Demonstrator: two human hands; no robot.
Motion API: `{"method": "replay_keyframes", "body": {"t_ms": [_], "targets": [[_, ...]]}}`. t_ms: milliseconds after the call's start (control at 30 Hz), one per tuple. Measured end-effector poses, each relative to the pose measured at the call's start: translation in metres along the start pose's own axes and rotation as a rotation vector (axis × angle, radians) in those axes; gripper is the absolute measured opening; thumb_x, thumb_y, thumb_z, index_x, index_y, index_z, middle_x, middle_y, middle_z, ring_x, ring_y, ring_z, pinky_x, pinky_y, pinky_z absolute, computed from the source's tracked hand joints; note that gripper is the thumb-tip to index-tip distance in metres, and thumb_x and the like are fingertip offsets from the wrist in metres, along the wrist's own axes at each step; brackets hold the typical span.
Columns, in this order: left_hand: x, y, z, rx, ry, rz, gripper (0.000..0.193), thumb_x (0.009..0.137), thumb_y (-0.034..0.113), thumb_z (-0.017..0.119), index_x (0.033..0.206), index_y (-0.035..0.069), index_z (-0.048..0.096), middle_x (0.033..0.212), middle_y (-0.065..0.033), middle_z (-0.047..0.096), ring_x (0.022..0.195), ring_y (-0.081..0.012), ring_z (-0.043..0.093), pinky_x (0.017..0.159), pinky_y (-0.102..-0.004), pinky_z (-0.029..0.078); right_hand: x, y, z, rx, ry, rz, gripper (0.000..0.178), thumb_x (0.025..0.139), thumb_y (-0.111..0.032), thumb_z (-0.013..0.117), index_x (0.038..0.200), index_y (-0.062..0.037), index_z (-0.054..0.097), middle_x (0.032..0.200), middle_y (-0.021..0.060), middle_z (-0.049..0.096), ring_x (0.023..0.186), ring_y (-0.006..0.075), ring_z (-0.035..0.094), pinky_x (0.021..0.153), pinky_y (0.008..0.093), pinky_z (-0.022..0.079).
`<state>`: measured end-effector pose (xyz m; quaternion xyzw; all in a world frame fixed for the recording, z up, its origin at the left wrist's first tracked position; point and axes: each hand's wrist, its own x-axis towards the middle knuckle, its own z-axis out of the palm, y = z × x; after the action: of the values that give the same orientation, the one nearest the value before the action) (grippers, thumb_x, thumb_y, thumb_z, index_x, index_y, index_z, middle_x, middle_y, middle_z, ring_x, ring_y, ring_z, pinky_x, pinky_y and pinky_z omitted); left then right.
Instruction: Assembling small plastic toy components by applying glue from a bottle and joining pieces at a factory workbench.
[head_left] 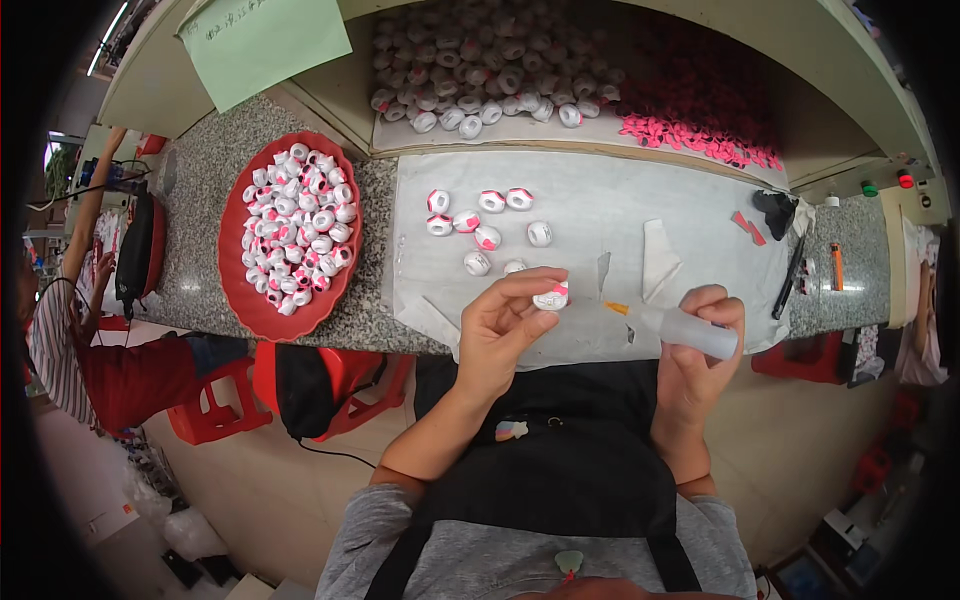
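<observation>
Between thumb and fingertips, my left hand (505, 325) pinches a small rounded white piece with a pink patch (552, 297). My right hand (703, 355) is wrapped round a translucent white squeeze bottle (698, 332), tilted so its narrow orange tip (616, 308) faces the piece, a short gap away. Several similar white and pink pieces (487, 237) lie loose on the white sheet (590, 190) beyond my left hand. A folded white cloth or paper (657, 258) lies on the sheet beyond the bottle.
Left stands a red scalloped bowl (232, 262) heaped with pieces. A shelf behind holds piled white pieces (490, 60) and small pink parts (700, 100). A black pen-like tool (789, 280) and an orange one (837, 267) lie right. Another person (110, 375) works far left, near red stools (215, 405).
</observation>
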<state>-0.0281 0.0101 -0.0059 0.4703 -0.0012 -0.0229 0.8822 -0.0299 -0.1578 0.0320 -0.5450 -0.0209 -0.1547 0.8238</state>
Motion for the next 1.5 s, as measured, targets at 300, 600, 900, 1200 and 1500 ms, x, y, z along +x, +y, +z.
{"method": "replay_keyframes", "body": {"t_ms": [300, 600, 900, 1200, 1500], "targets": [[-0.007, 0.005, 0.008, -0.013, -0.042, -0.019, 0.034, 0.068, -0.006, 0.055, 0.099, -0.002, 0.043, 0.099, -0.0170, 0.050, 0.089, -0.0174, 0.051, 0.079, -0.0273, 0.040, -0.017, -0.005, 0.006, -0.348, -0.180, -0.366, 0.041, 0.059, -0.028, 0.071, 0.077, -0.0071, 0.041, 0.073, 0.0047, 0.043, 0.053, 0.0106, 0.042, 0.047, 0.0203, 0.038], [-0.008, 0.003, 0.011, -0.017, -0.066, -0.038, 0.034, 0.068, -0.004, 0.056, 0.099, -0.002, 0.043, 0.098, -0.0168, 0.051, 0.089, -0.0172, 0.051, 0.079, -0.0265, 0.039, -0.020, -0.005, -0.001, -0.333, -0.345, -0.361, 0.045, 0.050, -0.008, 0.077, 0.083, -0.0075, 0.047, 0.080, 0.0046, 0.044, 0.063, 0.0140, 0.050, 0.053, 0.0231, 0.042], [-0.008, 0.002, 0.011, -0.013, -0.062, -0.051, 0.033, 0.068, -0.003, 0.056, 0.099, -0.002, 0.043, 0.098, -0.0168, 0.051, 0.089, -0.0172, 0.051, 0.079, -0.0267, 0.040, -0.019, -0.006, -0.001, -0.333, -0.354, -0.356, 0.045, 0.049, -0.007, 0.077, 0.082, -0.0074, 0.047, 0.080, 0.0054, 0.045, 0.063, 0.0144, 0.050, 0.052, 0.0232, 0.042], [-0.008, 0.003, 0.012, -0.034, -0.064, -0.056, 0.033, 0.068, -0.002, 0.056, 0.099, -0.002, 0.043, 0.097, -0.0167, 0.051, 0.087, -0.0166, 0.052, 0.078, -0.0262, 0.040, -0.017, -0.007, 0.004, -0.405, -0.273, -0.421, 0.041, 0.056, -0.019, 0.074, 0.077, -0.0075, 0.041, 0.072, 0.0042, 0.043, 0.054, 0.0117, 0.043, 0.048, 0.0215, 0.040], [-0.008, 0.003, 0.013, -0.028, -0.066, -0.070, 0.034, 0.068, -0.003, 0.056, 0.099, -0.002, 0.043, 0.097, -0.0160, 0.051, 0.088, -0.0171, 0.052, 0.079, -0.0265, 0.040, -0.018, -0.006, 0.003, -0.377, -0.300, -0.410, 0.040, 0.056, -0.018, 0.073, 0.078, -0.0080, 0.041, 0.074, 0.0042, 0.043, 0.056, 0.0124, 0.044, 0.048, 0.0216, 0.041]]}}
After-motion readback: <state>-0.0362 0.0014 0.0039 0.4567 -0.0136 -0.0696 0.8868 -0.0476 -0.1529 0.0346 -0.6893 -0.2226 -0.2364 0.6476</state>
